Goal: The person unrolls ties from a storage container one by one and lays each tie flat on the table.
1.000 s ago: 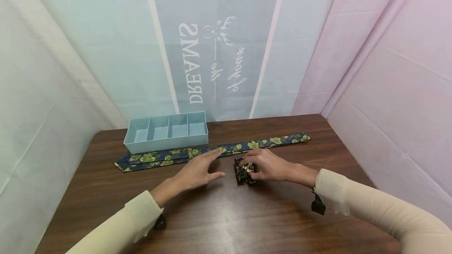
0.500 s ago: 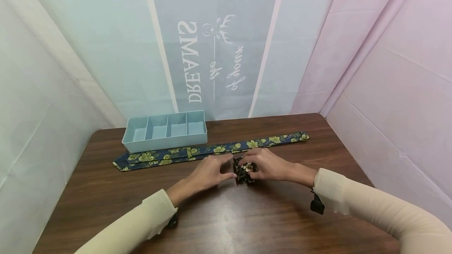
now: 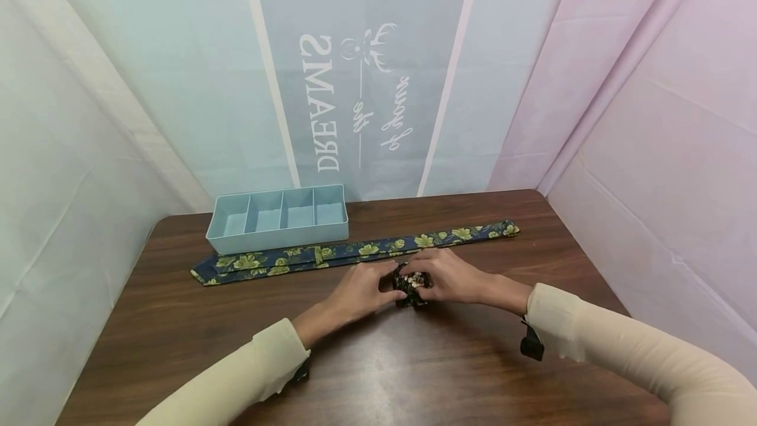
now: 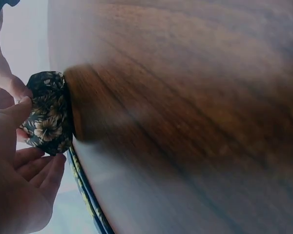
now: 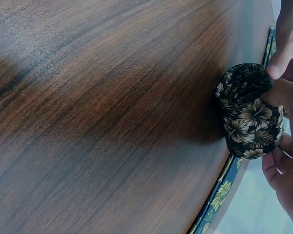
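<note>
A black necktie with cream flowers, rolled into a compact bundle (image 3: 411, 284), rests on the table between both hands. My right hand (image 3: 452, 276) grips it from the right, thumb and fingers spread around its near and far sides. From the left, my left hand (image 3: 359, 291) holds the opposite side, its thumb on the near part and its fingers at the far part. Flower-printed fabric faces the camera in the left wrist view, where the roll (image 4: 50, 117) stands by the fingertips. In the right wrist view, the roll (image 5: 251, 117) shows a rounded, layered outline; its far side is hidden.
A navy necktie with yellow-green flowers (image 3: 367, 250) lies stretched across the table just beyond the hands. Behind its left part stands a light blue tray (image 3: 280, 240) with several compartments. Fabric walls surround the wooden table (image 3: 378, 373) at the back and sides.
My left hand has moved right, from beside the rolled necktie to its left side, and now holds it. The right hand has kept its grip in place.
</note>
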`<state>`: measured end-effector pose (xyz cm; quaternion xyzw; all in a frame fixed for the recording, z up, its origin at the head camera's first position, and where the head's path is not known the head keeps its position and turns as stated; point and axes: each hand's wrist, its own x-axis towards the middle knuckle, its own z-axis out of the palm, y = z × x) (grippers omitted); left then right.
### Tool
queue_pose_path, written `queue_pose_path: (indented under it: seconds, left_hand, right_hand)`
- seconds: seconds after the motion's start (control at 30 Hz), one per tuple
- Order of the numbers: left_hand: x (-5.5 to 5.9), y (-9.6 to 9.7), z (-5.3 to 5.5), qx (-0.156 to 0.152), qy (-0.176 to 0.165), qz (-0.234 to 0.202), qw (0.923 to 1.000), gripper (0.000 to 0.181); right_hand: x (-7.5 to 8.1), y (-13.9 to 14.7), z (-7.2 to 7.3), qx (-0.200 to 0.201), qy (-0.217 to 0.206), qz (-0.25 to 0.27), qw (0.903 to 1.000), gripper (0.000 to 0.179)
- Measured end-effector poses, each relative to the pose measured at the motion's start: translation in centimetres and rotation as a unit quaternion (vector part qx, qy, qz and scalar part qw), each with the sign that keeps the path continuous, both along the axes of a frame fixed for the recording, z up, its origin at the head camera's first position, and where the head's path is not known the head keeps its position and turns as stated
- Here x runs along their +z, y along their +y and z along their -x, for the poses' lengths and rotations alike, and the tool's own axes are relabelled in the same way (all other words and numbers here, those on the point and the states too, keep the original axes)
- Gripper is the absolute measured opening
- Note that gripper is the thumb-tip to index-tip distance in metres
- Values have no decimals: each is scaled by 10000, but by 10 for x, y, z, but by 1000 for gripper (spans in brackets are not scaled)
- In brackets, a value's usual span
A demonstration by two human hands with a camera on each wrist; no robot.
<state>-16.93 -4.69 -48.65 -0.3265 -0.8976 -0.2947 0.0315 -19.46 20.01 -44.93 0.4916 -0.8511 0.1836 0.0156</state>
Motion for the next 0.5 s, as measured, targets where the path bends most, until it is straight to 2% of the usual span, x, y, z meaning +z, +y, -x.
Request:
queue_pose_path:
  seconds: [0.5]
  left_hand:
    - [-3, -6, 1, 51, -100, 17, 9999, 61]
  right_hand:
    - [-1, 1, 0, -88, 64, 164, 9998, 38]
